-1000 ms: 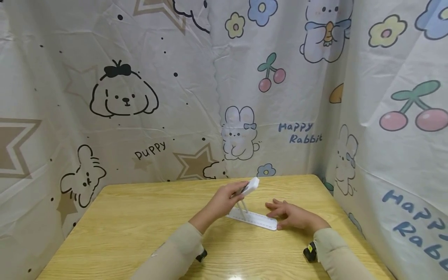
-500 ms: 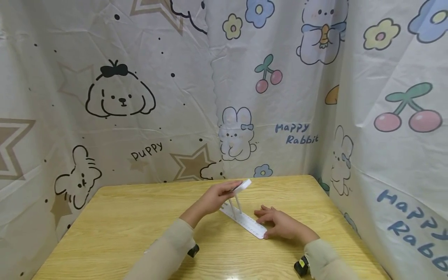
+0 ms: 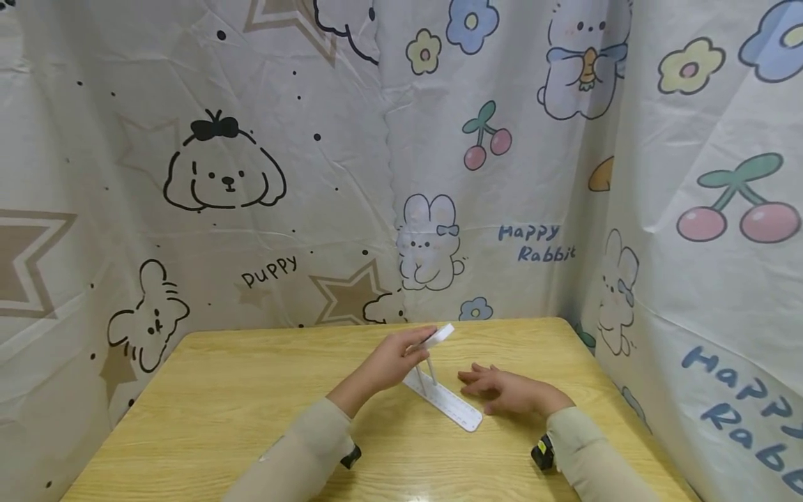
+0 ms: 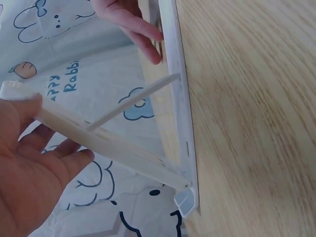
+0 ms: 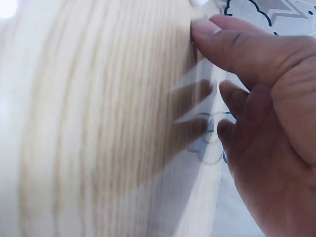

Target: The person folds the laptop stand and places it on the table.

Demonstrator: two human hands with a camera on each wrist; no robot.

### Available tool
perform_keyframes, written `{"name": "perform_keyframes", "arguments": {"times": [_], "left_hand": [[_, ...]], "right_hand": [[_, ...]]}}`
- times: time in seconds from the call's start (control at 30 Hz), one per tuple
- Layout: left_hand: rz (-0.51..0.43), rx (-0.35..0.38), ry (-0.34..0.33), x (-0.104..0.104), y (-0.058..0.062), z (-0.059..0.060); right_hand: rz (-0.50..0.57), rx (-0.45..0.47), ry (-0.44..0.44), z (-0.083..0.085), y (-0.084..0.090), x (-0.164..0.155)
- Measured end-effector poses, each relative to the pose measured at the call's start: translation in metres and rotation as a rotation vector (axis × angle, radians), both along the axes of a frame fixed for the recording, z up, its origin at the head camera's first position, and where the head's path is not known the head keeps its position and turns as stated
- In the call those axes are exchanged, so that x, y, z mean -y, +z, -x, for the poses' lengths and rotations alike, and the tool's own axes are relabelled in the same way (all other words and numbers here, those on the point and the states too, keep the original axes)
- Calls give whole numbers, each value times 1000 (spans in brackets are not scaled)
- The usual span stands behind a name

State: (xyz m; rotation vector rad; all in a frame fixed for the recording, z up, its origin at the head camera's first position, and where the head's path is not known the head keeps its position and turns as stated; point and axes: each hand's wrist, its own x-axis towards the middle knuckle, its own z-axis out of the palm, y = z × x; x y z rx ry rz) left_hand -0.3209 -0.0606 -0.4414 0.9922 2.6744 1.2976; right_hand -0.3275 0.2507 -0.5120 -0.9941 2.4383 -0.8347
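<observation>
You are seated at a wooden table [image 3: 251, 411] enclosed at the back and on the right by a printed curtain [image 3: 314, 174]. On the table lies a white folding stand [image 3: 447, 403], near the far middle of the tabletop and set at a diagonal. It consists of a flat base strip resting on the wood, a hinged top panel [image 4: 98, 140] and a thin support rod [image 4: 131, 101] running between the two.

Your left hand [image 3: 389, 359] pinches the free end of the top panel between thumb and fingers and holds it raised well above the base; the hinge end stays down at the base. Your right hand [image 3: 505, 390] rests flat on the table with straight, relaxed fingers. Its fingertips [image 4: 148, 44] lie at the far end of the base, just beside or touching it; the right wrist view is too blurred to settle which.

To carry out the step in hand well, it appears best to:
1. Press the base down with the right fingertips so it cannot slide on the smooth wood.
2. Move the panel slowly about its hinge, without twisting it sideways.
3. Watch the lower end of the rod and guide it into its seat in the base before easing your pinch.

The rod looks thin; side load would likely bend it.
</observation>
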Motion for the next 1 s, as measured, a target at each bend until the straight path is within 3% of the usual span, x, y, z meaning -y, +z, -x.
{"name": "perform_keyframes", "arguments": {"times": [0.27,0.5,1.0], "left_hand": [[-50,56,2,-4,0,3],[-79,75,-18,-1,-4,10],[-120,191,-120,20,-5,25]], "right_hand": [[-3,24,63,2,-1,3],[77,60,81,-7,-5,9],[68,-32,55,-29,-3,31]]}}
